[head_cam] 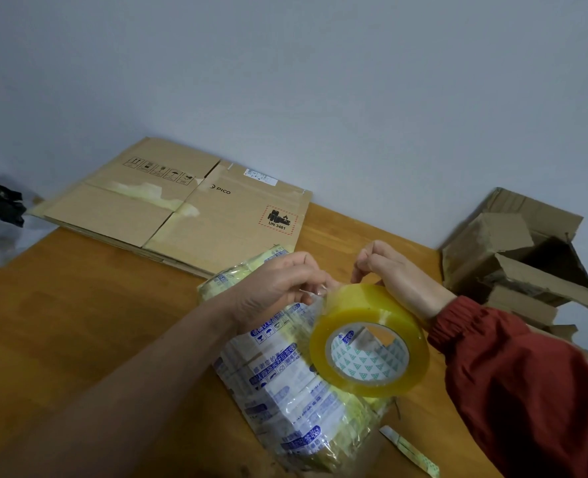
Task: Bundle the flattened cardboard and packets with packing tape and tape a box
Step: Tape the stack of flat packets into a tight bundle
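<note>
Yellow roll (368,339) at centre frame: left hand (279,288) pinches its end, right hand (399,274) grips it. Pulling taut, straight over packets (285,391), should work best.

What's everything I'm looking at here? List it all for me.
tape roll: one, clear yellowish, held above the packets
packet bundle: one, white with blue print, on the table
flattened cardboard: one stack, brown, far side by the wall
open box: one, brown, crumpled, at right
loose strip: one, pale, near edge
dark object: one, black, far left, unclear
table: one, orange-brown wood
left hand: bare forearm, pinches the tape roll's edge
right hand: red sleeve, fingers curled at the roll's top
</note>
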